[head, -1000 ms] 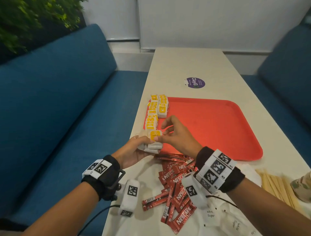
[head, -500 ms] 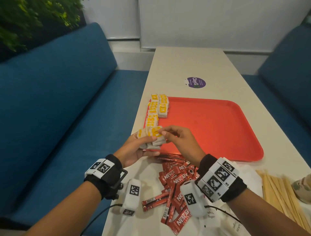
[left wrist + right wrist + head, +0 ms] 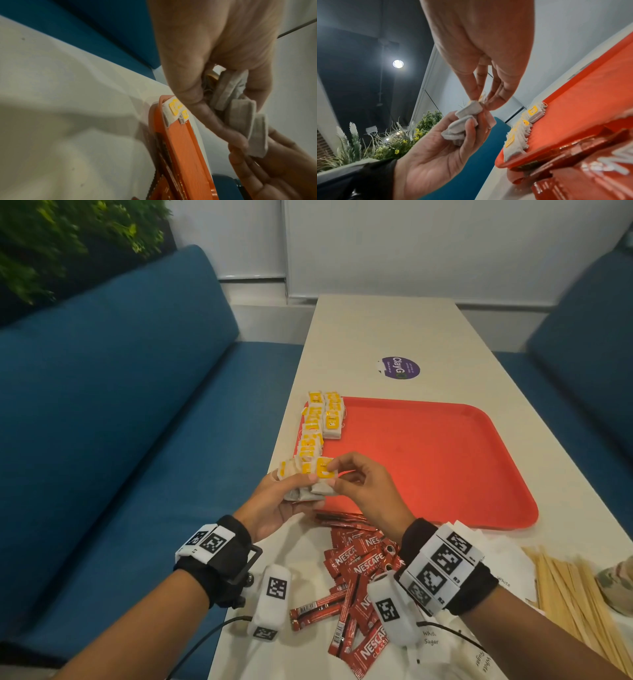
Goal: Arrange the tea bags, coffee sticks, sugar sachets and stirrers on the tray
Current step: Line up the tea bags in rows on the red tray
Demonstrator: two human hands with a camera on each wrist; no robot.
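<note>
Meanwhile, since a second ago, the two hands have been lifted slightly and drawn together above the near left corner of the red tray [image 3: 445,467], and one tea bag [image 3: 323,474] is now being separated from the handful. By this it is judged that another bag is about to be added to the row of tea bags [image 3: 317,426] laid along the tray's left edge, a row that has stayed unchanged; the coffee sticks [image 3: 356,570], sugar sachets [image 3: 430,640] and stirrers [image 3: 568,587] lie off the tray, on the table near its front edge, so most of the task is left.

The left hand [image 3: 274,508] is curled round a small bunch of bags, fingers closed on them. The right hand [image 3: 363,491] is closed in a fingertip pinch on the top bag, thumb and forefinger meeting on it.
</note>
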